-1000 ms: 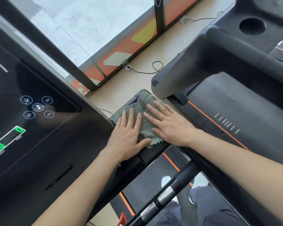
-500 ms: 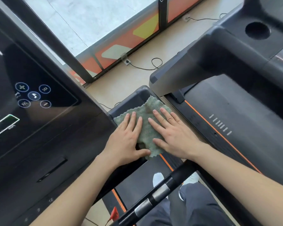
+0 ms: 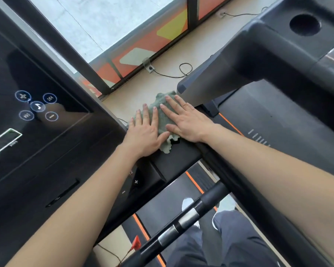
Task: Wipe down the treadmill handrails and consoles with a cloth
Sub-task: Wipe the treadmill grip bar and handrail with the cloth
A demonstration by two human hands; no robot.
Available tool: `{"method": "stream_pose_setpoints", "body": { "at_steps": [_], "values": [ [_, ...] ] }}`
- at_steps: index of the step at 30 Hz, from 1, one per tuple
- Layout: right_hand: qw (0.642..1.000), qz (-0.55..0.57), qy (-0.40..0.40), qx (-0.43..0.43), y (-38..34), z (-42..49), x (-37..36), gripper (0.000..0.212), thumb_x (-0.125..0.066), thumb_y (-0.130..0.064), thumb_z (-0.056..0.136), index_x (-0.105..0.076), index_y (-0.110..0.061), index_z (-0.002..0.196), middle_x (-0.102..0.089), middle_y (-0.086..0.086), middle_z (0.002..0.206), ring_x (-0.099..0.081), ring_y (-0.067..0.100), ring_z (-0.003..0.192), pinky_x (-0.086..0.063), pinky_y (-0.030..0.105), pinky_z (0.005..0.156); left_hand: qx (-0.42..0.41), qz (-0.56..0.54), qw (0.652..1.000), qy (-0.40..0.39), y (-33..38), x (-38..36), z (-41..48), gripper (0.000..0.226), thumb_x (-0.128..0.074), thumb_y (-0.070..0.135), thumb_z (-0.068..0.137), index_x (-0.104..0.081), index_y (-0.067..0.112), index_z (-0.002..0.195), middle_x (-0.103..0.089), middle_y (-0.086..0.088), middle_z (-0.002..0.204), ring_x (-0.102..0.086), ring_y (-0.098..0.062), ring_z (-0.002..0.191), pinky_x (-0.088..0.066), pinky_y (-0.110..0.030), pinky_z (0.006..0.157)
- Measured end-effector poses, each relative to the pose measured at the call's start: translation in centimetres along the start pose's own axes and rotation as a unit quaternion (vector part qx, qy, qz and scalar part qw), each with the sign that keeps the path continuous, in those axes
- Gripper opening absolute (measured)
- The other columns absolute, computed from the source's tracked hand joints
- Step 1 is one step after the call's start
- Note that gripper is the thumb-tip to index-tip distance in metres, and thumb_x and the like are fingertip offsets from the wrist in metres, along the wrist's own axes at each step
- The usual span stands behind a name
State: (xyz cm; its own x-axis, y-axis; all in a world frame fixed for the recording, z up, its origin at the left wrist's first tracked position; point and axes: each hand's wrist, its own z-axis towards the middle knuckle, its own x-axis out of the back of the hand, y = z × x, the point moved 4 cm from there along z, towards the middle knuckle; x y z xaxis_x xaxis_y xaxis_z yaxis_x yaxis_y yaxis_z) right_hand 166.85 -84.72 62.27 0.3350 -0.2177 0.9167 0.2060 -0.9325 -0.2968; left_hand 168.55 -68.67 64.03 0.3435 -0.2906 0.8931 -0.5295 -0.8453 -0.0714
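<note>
Half a second ago the green cloth (image 3: 162,122) lay short of the far end of the console's black side ledge (image 3: 174,157), and we could see a bare strip of ledge beyond it. Now we find the cloth pushed forward: its far edge reaches the tip of the ledge and shows against the pale floor, while more bare ledge lies open behind the wrists. The left hand (image 3: 145,132) and the right hand (image 3: 185,122) press flat on the cloth as before, side by side, fingers straight and slightly spread, thumbs nearly meeting over its crumpled near edge. Neither hand pinches the fabric.

To the left we see the dark touchscreen (image 3: 37,143) with its ring of music icons (image 3: 37,106). Just beyond the right fingertips stands the grey arm of the neighbouring treadmill (image 3: 229,60), close to the cloth's far corner, with a round cup holder (image 3: 305,25) further back. A black cable (image 3: 181,73) loops across the floor from a socket (image 3: 149,68). Nearer us, a black handrail with silver sensor bands (image 3: 181,222) crosses above the orange-edged belt (image 3: 194,183), and an orange safety clip (image 3: 136,245) hangs by it.
</note>
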Motion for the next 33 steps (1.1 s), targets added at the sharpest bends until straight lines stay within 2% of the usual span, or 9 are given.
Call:
{"method": "stream_pose_setpoints", "body": {
  "at_steps": [5,10,15,22,25,27,29,31,33],
  "values": [
    [0.999,-0.047,0.010,-0.008,-0.6,-3.0,-1.1,0.074,-0.017,-0.064,0.101,0.010,-0.029,0.160,0.025,0.000,0.165,0.022,0.025,0.153,-0.002,0.046,0.126,-0.030,0.040,0.999,0.009,1.0,-1.2,-2.3,0.089,-0.003,0.071,0.094,0.021,0.015,0.159,0.025,-0.023,0.163,0.019,-0.042,0.153,0.000,-0.054,0.126],
    [0.995,-0.086,0.037,-0.015,-1.5,-8.1,-3.1,0.082,0.002,-0.070,0.090,0.001,-0.027,0.160,0.013,0.005,0.167,0.015,0.031,0.154,0.002,0.048,0.125,-0.072,0.057,0.995,0.024,3.2,-3.2,-6.3,0.086,0.002,0.070,0.094,0.022,0.014,0.158,0.028,-0.023,0.162,0.024,-0.040,0.151,0.003,-0.051,0.126],
    [0.993,-0.080,0.070,-0.042,-3.1,-12.5,-5.3,0.080,-0.017,-0.067,0.094,-0.021,-0.021,0.160,-0.011,0.009,0.168,-0.003,0.031,0.156,-0.005,0.049,0.125,-0.099,0.066,0.992,0.047,5.4,-5.0,-9.8,0.090,0.002,0.067,0.093,0.014,0.008,0.159,0.019,-0.030,0.162,0.016,-0.044,0.153,-0.002,-0.053,0.126],
    [0.990,-0.060,0.114,-0.065,-3.6,-16.1,-6.2,0.071,-0.030,-0.058,0.098,-0.029,-0.020,0.158,-0.021,0.008,0.166,-0.012,0.029,0.155,-0.014,0.047,0.123,-0.096,0.014,0.990,0.102,7.1,-5.7,-10.9,0.085,-0.012,0.067,0.102,-0.010,0.005,0.161,-0.002,-0.029,0.164,-0.002,-0.042,0.155,-0.013,-0.053,0.126],
    [0.988,-0.029,0.120,-0.097,-3.3,-15.4,-5.9,0.068,-0.026,-0.056,0.100,-0.031,-0.019,0.158,-0.020,0.008,0.166,-0.016,0.031,0.154,-0.018,0.047,0.122,-0.086,-0.007,0.990,0.114,7.0,-5.4,-9.0,0.082,-0.006,0.066,0.101,-0.005,0.009,0.161,0.003,-0.025,0.166,0.003,-0.037,0.156,-0.008,-0.050,0.127],
    [0.986,0.015,0.111,-0.125,-2.3,-14.1,-4.9,0.067,-0.021,-0.054,0.101,-0.021,-0.023,0.161,-0.010,0.008,0.168,-0.016,0.031,0.154,-0.020,0.046,0.123,-0.079,-0.017,0.990,0.119,6.9,-4.7,-7.0,0.078,-0.003,0.064,0.101,0.002,0.013,0.160,0.007,-0.023,0.167,0.007,-0.035,0.156,-0.002,-0.048,0.127],
    [0.980,0.087,0.073,-0.162,-0.6,-12.3,-4.0,0.064,-0.025,-0.053,0.104,-0.003,-0.034,0.161,-0.001,0.005,0.170,-0.017,0.030,0.153,-0.021,0.044,0.122,-0.082,-0.020,0.990,0.114,6.7,-3.7,-4.9,0.077,0.001,0.063,0.098,0.008,0.016,0.159,0.011,-0.020,0.167,0.013,-0.033,0.156,0.006,-0.045,0.127],
    [0.968,0.157,0.027,-0.193,1.0,-10.9,-3.3,0.069,-0.034,-0.056,0.103,0.006,-0.044,0.158,-0.010,0.002,0.168,-0.032,0.032,0.146,-0.033,0.045,0.116,-0.094,-0.023,0.989,0.112,6.4,-2.5,-2.7,0.079,0.004,0.064,0.096,0.010,0.018,0.161,0.016,-0.017,0.167,0.017,-0.030,0.155,0.011,-0.043,0.125],
    [0.956,0.218,-0.001,-0.194,2.0,-9.6,-2.9,0.074,-0.037,-0.060,0.101,0.009,-0.047,0.157,-0.023,0.000,0.163,-0.040,0.031,0.141,-0.037,0.046,0.112,-0.111,-0.028,0.987,0.113,5.8,-1.1,-0.6,0.079,0.003,0.065,0.096,0.009,0.021,0.162,0.019,-0.015,0.167,0.020,-0.028,0.155,0.012,-0.042,0.125]
  ]
}}
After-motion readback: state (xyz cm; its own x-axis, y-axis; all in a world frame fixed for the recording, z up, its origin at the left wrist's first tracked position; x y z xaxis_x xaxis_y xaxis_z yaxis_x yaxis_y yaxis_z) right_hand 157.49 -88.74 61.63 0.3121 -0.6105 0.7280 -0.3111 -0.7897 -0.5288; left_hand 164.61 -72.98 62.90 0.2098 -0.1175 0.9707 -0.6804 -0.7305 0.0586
